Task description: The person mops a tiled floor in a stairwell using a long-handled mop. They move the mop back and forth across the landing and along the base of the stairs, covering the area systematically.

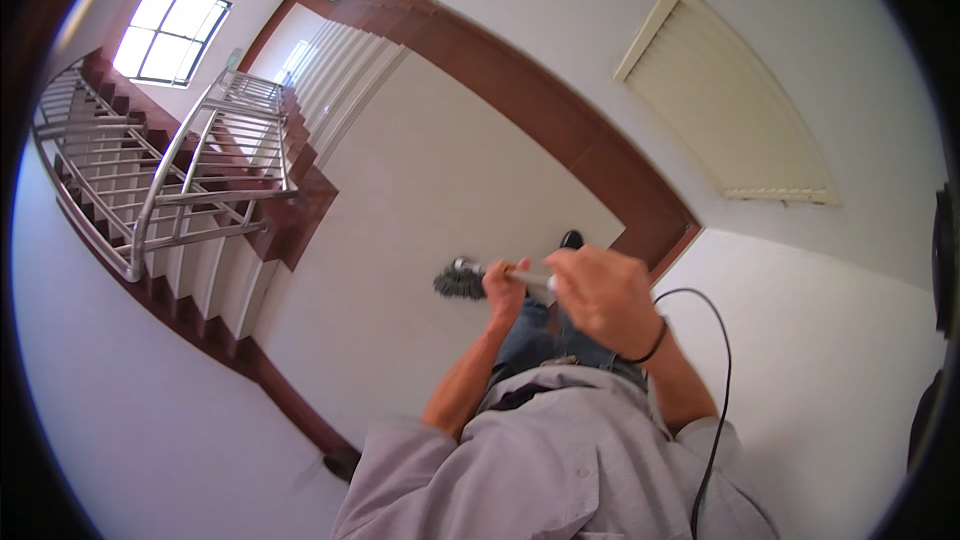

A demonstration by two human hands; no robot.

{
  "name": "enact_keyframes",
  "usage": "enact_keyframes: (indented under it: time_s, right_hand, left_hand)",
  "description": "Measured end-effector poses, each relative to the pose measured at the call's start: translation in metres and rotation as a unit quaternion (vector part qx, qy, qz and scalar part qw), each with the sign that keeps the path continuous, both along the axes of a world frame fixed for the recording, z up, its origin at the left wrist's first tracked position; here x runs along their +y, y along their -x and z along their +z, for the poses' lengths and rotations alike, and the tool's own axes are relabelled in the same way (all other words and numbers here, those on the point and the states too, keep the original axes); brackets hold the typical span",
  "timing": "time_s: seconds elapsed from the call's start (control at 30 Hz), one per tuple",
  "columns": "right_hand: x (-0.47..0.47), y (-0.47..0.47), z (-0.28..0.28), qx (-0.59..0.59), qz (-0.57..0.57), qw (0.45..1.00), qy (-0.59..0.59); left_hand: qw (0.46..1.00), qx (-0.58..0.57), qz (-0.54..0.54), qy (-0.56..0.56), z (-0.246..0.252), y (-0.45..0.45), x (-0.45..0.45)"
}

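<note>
A mop with a pale pole [532, 279] slants out from the front of my body, its dark, shaggy head [459, 281] down on the light floor [435, 187]. My left hand [505, 286] is wrapped around the lower part of the pole, near the mop head. Closer to the camera, my right hand [604, 292] grips the upper end; it is slightly blurred and has a dark band at the wrist. One dark shoe [571, 240] shows just beyond my right hand.
Stairs with a stainless steel railing [150, 202] lie at the left, below a window [171, 31]. More steps [352, 82] rise beyond the floor. A red-brown border [555, 124] runs along the wall. A black cable [727, 360] hangs by my right arm.
</note>
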State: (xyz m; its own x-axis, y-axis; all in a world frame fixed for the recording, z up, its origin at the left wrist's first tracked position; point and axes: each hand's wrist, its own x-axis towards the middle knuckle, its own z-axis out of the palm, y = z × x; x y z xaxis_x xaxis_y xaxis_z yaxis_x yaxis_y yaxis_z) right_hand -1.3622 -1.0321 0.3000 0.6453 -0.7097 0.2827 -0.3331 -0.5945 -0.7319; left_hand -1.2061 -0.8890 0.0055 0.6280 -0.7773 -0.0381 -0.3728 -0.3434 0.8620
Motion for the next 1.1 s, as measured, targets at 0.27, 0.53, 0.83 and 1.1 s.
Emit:
enact_keyframes:
  time_s: [0.27, 0.53, 0.83, 1.1]
  right_hand:
    - [-0.041, 0.098, 0.035, -0.029, -0.239, 0.969, -0.06]
    - [-0.039, 0.172, 0.046, -0.058, -0.461, 0.884, 0.046]
    - [-0.044, 0.201, 0.046, -0.015, -0.488, 0.868, 0.085]
    - [-0.044, 0.166, 0.0, 0.061, -0.392, 0.918, 0.02]
  left_hand:
    - [0.953, -0.139, -0.228, -0.146, 0.102, 0.037, -0.073]
    - [0.923, -0.092, -0.349, -0.135, 0.149, 0.093, -0.119]
    - [0.914, -0.006, -0.395, -0.089, 0.129, 0.13, -0.132]
    - [0.899, -0.002, -0.403, -0.17, 0.062, 0.095, -0.135]
